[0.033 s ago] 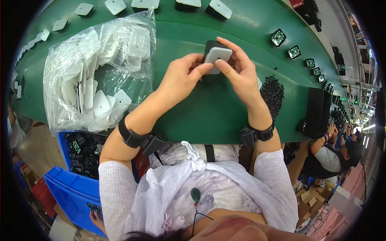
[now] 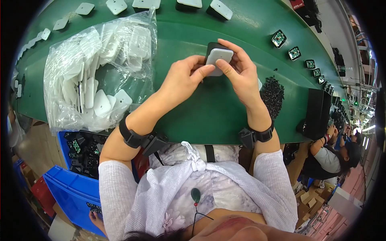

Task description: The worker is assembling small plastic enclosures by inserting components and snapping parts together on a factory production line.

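Between both hands, above the green bench, is a small black housing (image 2: 212,45) with a light grey cover plate (image 2: 217,71) lying against its face. My left hand (image 2: 187,74) grips its left side, thumb at the plate's lower left edge. My right hand (image 2: 240,72) wraps the right side, with the thumb pressed on the plate and the fingers behind the housing. Just right of that wrist lies a heap of tiny black parts (image 2: 273,96). A clear plastic bag (image 2: 138,86) full of white cover plates (image 2: 102,103) spreads out to the left.
Covered units (image 2: 220,9) line the far edge of the green bench (image 2: 189,116). Open housings with green circuit boards (image 2: 294,52) run along the right, near a black box (image 2: 315,112). Blue bins (image 2: 68,188) stand at lower left. A co-worker (image 2: 333,156) sits at right.
Both hands and the housing have shifted very slightly downward and to the right. The grip stays the same, with the right thumb still on the plate.
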Demonstrator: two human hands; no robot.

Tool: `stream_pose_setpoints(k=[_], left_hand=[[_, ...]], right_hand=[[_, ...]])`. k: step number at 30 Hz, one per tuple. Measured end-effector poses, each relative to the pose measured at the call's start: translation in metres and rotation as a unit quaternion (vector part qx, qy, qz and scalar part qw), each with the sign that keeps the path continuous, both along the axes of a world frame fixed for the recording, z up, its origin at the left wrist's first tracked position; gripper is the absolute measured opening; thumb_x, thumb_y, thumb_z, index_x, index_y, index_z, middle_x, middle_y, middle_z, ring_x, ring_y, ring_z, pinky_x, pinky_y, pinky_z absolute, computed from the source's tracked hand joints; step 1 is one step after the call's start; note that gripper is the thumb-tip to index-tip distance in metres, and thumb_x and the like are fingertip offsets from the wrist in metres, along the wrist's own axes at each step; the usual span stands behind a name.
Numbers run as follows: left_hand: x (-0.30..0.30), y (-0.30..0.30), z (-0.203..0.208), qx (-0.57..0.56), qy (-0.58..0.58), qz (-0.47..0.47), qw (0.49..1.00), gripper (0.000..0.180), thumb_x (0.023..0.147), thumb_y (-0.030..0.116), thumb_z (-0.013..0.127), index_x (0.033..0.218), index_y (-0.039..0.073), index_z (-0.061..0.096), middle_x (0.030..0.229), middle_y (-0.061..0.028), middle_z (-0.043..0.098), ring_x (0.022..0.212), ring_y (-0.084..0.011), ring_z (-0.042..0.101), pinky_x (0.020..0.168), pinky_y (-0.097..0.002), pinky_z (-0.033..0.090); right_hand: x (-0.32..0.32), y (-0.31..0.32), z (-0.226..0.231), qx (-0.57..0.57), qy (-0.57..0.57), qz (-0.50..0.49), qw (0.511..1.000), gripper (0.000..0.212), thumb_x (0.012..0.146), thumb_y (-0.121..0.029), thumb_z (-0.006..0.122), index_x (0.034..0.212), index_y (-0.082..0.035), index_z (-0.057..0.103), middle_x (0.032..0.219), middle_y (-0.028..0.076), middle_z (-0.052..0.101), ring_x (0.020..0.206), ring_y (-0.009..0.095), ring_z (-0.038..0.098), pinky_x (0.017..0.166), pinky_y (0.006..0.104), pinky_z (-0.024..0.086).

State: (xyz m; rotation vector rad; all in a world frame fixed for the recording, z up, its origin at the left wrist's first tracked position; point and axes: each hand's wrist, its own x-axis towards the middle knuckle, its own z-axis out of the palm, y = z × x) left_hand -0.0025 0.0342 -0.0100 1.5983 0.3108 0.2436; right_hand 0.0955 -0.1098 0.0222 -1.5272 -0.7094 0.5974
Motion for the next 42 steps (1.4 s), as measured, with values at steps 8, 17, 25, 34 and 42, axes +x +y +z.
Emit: stream_pose_setpoints(k=[8,17,25,34,42], left_hand=[[-0.027,0.001,0.025,0.221,-0.084,0.008,0.972,0.029,0.083,0.019,0.068,0.103,-0.001,0.062,0.087,-0.0139,0.067,0.080,-0.0320,0.063,0.072,-0.0378,0.051],[-0.118,0.078,0.050,0.546,0.141,0.179,0.806,0.018,0.079,0.010,0.068,0.096,0.003,0.063,0.091,-0.0087,0.062,0.088,-0.0279,0.059,0.074,-0.0368,0.048],[-0.085,0.075,0.013,0.616,0.093,0.178,0.762,0.049,0.067,0.025,0.079,0.103,-0.001,0.057,0.094,-0.0113,0.056,0.089,-0.0299,0.055,0.073,-0.0372,0.048],[-0.085,0.082,0.005,0.612,0.145,0.208,0.749,0.028,0.079,0.016,0.070,0.099,0.002,0.058,0.096,-0.0118,0.058,0.090,-0.0313,0.057,0.071,-0.0397,0.048],[-0.121,0.075,0.048,0.493,0.123,0.329,0.796,0.011,0.089,0.009,0.062,0.098,0.003,0.065,0.093,-0.0116,0.066,0.076,-0.0260,0.062,0.066,-0.0338,0.049]], right_hand=[[0.034,0.000,0.023,-0.047,-0.280,-0.003,0.959,0.041,0.084,-0.008,0.069,0.124,-0.005,0.060,0.109,0.002,0.061,0.097,0.012,0.057,0.087,0.0257,0.044],[0.164,0.002,0.016,-0.185,-0.371,0.021,0.910,0.039,0.084,-0.008,0.065,0.122,-0.008,0.055,0.108,0.008,0.063,0.097,0.018,0.059,0.086,0.0299,0.047],[0.232,0.031,0.015,-0.326,-0.269,0.101,0.901,0.033,0.085,-0.016,0.068,0.116,-0.007,0.063,0.103,0.006,0.066,0.097,0.017,0.059,0.086,0.0313,0.047],[0.215,0.026,0.017,-0.259,-0.387,-0.022,0.885,0.034,0.088,-0.023,0.067,0.118,-0.007,0.064,0.102,0.003,0.065,0.093,0.013,0.057,0.084,0.0263,0.046],[0.091,-0.052,0.038,-0.270,-0.435,-0.027,0.858,0.020,0.083,-0.013,0.068,0.102,-0.006,0.065,0.087,0.003,0.062,0.079,0.014,0.057,0.070,0.0264,0.046]])
